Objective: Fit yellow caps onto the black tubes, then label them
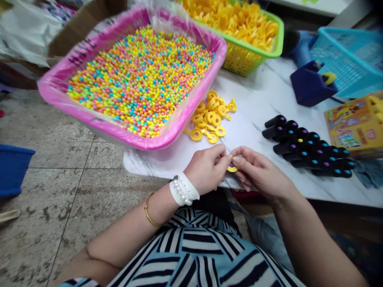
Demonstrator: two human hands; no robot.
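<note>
My left hand (208, 169) and my right hand (260, 171) meet at the table's front edge, fingertips closed together. Pinched between them is a small yellow ring-shaped plastic piece (232, 169) with a purple centre; the fingers cover much of it. Just beyond my hands lies a loose pile of similar yellow ring pieces (213, 115), each with a short tab. To the right, several black tubes (308, 147) lie close together, their ends showing blue, purple or yellow dots.
A pink plastic-lined basin (176, 133) of multicoloured beads stands at the left. Behind are a green basket (279, 36) of yellow parts and a blue basket (326, 44). A dark blue holder (311, 85) and a yellow printed box (353, 127) stand at the right.
</note>
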